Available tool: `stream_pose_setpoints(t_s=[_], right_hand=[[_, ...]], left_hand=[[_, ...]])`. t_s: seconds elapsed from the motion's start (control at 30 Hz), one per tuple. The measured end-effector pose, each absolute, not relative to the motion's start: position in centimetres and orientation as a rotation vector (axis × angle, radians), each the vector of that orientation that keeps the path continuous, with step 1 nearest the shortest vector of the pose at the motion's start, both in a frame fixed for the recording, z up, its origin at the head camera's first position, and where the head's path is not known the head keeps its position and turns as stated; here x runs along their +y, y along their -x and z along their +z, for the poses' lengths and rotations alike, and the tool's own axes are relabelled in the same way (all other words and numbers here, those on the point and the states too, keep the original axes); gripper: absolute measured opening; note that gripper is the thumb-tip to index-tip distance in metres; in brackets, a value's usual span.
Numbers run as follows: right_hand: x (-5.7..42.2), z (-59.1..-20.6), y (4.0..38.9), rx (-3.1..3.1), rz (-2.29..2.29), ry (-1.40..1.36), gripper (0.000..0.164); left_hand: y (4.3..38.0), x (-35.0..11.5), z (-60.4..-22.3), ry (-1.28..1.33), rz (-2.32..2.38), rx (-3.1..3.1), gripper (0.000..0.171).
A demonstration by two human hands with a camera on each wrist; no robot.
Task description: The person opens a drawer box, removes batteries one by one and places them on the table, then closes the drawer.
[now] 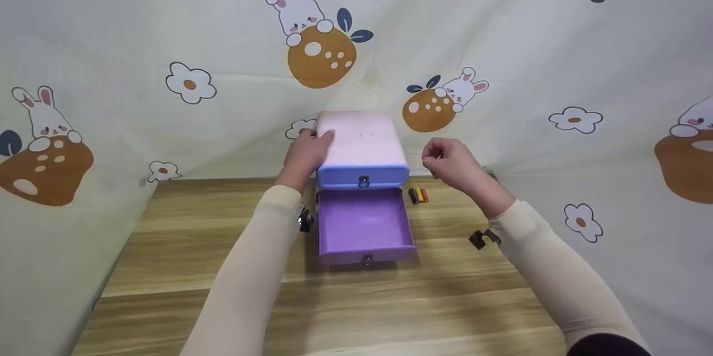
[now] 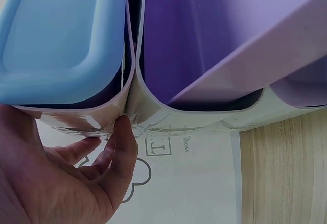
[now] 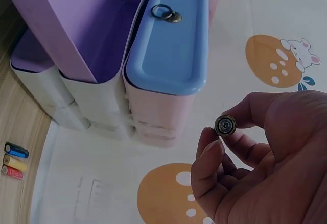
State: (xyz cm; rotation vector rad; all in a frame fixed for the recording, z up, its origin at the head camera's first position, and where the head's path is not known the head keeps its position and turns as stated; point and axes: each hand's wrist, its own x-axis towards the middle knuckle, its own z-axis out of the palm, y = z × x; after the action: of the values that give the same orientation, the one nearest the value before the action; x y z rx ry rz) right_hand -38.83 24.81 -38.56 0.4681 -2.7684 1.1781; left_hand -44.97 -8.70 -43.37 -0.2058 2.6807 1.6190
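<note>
Cream fabric sleeves (image 1: pixel 245 283) extend from the lower frame over the wood-grain table (image 1: pixel 184 233). At frame centre I see a pink-topped plastic cabinet (image 1: pixel 362 141): blue rectangular drawer (image 1: pixel 337 179) pushed in, purple drawer (image 1: pixel 362 219) beneath it pulled out. Left grip (image 1: pixel 306 152): partly curled, thumb over the cabinet's upper left edge, fingers against its side. Right grip (image 1: pixel 452 164), right of centre: nearly closed, fingertips pinching a small cylindrical battery (image 3: pixel 225 125). Three small batteries (image 3: pixel 14 163), black-and-blue, yellow and red, lie side by side on the table, just right of the cabinet.

Head-high view, wrist close-ups — shared drawer (image 1: pixel 365 223)
</note>
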Motion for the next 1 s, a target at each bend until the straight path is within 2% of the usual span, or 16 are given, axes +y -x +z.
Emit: stream_pose_setpoints(t_s=[1.0], right_hand=[[26.7, -40.6, 41.9, -2.762, 1.016, -0.361, 0.005]], left_hand=[[45.0, -8.7, -43.4, 0.206, 1.611, 2.679, 0.084]])
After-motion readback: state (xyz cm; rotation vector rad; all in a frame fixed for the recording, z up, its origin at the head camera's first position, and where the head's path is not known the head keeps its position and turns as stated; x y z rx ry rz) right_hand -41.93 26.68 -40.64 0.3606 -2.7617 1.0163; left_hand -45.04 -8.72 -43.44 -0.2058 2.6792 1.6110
